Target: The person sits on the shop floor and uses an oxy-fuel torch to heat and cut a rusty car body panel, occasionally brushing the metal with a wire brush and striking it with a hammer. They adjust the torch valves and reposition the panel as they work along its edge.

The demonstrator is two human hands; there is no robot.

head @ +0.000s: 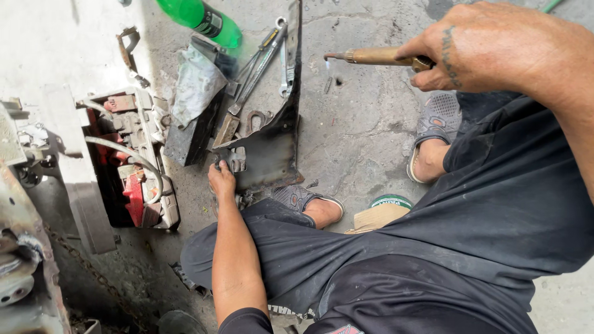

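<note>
While the left hand (221, 179) is pressed closed on the dark metal bracket (269, 148) on the floor, the brass torch (377, 57), gripped by the right hand (489, 46), is held pointing left, tip just right of the bracket's upright edge.

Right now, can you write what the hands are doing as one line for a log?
left hand: gripping dark metal bracket on concrete floor | right hand: holding brass torch, tip above floor | nearby: wrenches, green bottle
</note>
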